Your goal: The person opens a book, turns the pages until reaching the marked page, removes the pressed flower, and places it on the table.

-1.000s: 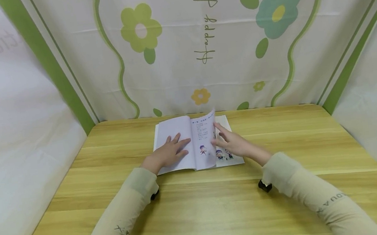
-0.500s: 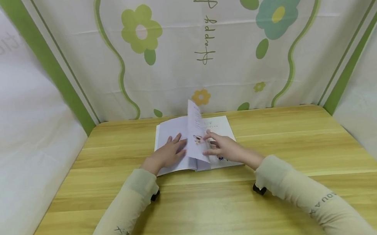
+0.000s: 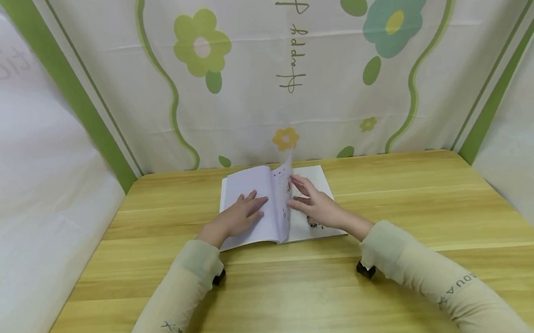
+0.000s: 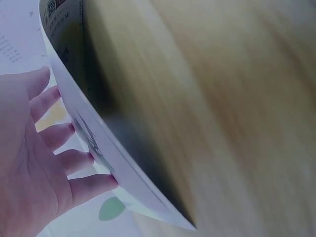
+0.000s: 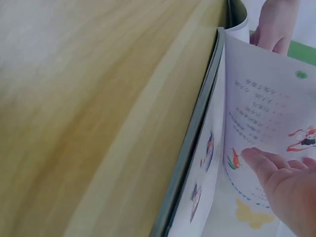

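A book [image 3: 248, 181] with white pages and small cartoon figures lies spread near the far edge of the table. My left hand [image 3: 235, 219] rests on its left page, fingers spread; in the left wrist view the fingertips touch the curved page [image 4: 89, 116]. Between the two sides a single leaf [image 3: 283, 200] stands raised near the spine. My right hand [image 3: 321, 207] touches that leaf from the right, fingers slightly bent. In the right wrist view the thumb lies against the printed leaf [image 5: 266, 103]. Part of the right page [image 3: 315, 180] shows beneath the right hand.
The wooden table [image 3: 282, 296] extends around the book. Behind it hangs a white curtain [image 3: 250, 102] with printed flowers, and white side curtains [image 3: 16, 178] stand left and right. A small black device [image 3: 365, 269] sits at the right wrist.
One leaf swung leftward toward the spine at half a second ago; now a raised leaf leans farther right. My right hand has shifted left overall, while the left hand stays nearly still.
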A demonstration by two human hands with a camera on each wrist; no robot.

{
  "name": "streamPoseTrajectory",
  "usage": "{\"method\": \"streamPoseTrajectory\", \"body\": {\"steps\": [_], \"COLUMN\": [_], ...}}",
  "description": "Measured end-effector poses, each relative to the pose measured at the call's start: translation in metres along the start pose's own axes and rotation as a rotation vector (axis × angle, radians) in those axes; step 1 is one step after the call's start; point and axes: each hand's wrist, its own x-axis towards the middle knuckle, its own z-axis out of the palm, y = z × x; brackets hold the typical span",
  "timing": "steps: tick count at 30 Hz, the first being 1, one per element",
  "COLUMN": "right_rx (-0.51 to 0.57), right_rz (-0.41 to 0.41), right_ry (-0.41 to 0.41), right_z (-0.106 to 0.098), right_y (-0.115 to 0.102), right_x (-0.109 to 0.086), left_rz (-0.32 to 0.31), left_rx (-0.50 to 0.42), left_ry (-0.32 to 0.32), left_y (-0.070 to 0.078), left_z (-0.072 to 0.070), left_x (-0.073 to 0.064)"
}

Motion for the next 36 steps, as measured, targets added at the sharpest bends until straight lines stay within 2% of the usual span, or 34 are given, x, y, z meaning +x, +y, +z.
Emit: {"method": "streamPoseTrajectory", "body": {"steps": [7, 12, 18, 22, 29, 36], "right_rx": [-0.093, -0.196, -0.319, -0.44, -0.566, -0.686], "right_rz": [0.038, 0.058, 0.037, 0.001, -0.032, -0.078], "right_ry": [-0.038, -0.056, -0.055, -0.08, -0.097, -0.105], "right_z": [0.002, 0.007, 0.011, 0.016, 0.025, 0.037], "right_y": [-0.001, 0.002, 0.001, 0.0, -0.012, -0.019], "right_x": [-0.002, -0.002, 0.002, 0.005, 0.01, 0.013], "left_rz": [-0.002, -0.022, -0.011, -0.003, -0.069, -0.087], "left_rx": [-0.033, -0.114, -0.195, -0.21, -0.151, -0.082], "left_ry": [0.034, 0.073, 0.183, 0.211, 0.205, 0.215], "left_y": [-0.003, -0.002, 0.001, 0.001, 0.003, 0.007], "left_z": [-0.001, -0.001, -0.001, 0.0, 0.002, 0.004], "left_x": [0.001, -0.001, 0.0, 0.002, 0.004, 0.007]}}
